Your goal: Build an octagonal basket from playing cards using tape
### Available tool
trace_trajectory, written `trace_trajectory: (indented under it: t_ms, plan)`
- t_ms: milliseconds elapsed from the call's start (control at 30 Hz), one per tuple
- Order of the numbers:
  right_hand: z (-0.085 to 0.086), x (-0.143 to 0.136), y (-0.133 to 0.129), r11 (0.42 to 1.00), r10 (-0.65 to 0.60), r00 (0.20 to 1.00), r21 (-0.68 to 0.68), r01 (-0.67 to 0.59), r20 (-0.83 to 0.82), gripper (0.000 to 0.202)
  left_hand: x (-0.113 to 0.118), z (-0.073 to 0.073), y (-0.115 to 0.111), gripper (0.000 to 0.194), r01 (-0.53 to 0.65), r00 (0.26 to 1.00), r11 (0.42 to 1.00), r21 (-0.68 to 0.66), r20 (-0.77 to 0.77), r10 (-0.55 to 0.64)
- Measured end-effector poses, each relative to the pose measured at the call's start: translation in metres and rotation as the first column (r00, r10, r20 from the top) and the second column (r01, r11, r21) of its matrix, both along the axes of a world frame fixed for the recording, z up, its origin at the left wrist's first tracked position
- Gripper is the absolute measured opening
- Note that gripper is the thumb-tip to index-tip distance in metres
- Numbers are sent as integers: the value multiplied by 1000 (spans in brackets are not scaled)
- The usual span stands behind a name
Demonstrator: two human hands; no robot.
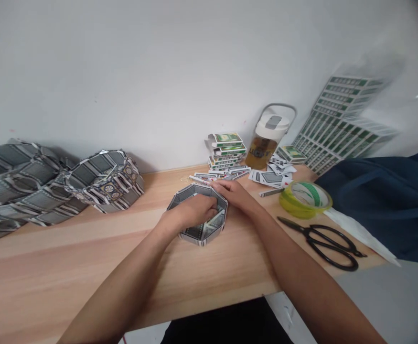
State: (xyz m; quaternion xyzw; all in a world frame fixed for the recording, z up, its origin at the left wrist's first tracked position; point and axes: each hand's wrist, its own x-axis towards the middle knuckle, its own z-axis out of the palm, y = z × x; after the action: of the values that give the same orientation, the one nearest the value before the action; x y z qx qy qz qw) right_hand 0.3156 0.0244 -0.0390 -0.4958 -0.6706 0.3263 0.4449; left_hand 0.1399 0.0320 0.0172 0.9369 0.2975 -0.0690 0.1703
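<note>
The octagonal playing-card container (214,235) is at the middle of the wooden table (123,253), just short of the loose playing cards (209,176); whether its base sits fully flat cannot be confirmed. The left hand (198,210) reaches over the near-left rim with fingers curled inside; whether they pinch anything cannot be told. The right hand (232,192) is partly closed at the far-right rim, fingertips touching it; how firmly it grips is not visible. For the inside work, it is judged best to brace the wall from outside directly opposite the pressing fingers, and to press lightly, since the folded-card walls would probably flex and the corners could part. Beyond, a stack of card boxes (226,152) stands beside a lidded bottle (264,143). To the right, a roll of tape (290,205) and black scissors (306,231) lie near the right forearm. At left, well apart, is a patterned card ring (121,193).
</note>
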Motion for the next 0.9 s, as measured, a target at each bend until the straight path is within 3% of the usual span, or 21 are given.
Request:
trace_trajectory:
  t_ms: [133,233,300,400,500,600,767,900]
  plan:
    - [2,20,1,958,-272,962,83,273,-30,41,-2,-5,5,26,-13,1000,1000,3,19,13]
    - [-5,42,5,838,-528,849,158,522,-9,43,0,-3,1,25,-36,999,999,11,13,36]
    - [-12,52,8,780,-610,791,212,588,50,37,1,3,-5,24,-49,999,999,25,5,49]
    - [-22,55,11,767,-633,755,269,582,170,29,3,16,-15,26,-72,997,992,102,2,72]
    - [-28,52,13,785,-615,741,298,543,271,31,6,31,-27,27,-82,995,970,229,-28,91]
    - [-31,48,15,814,-577,739,326,481,348,36,10,39,-41,24,-55,997,962,266,-32,66]
    - [-33,45,15,854,-517,732,328,404,443,33,15,32,-59,20,53,996,950,309,56,-73]
    - [-31,43,14,874,-483,735,316,369,476,24,15,23,-57,21,85,996,950,299,14,-93]
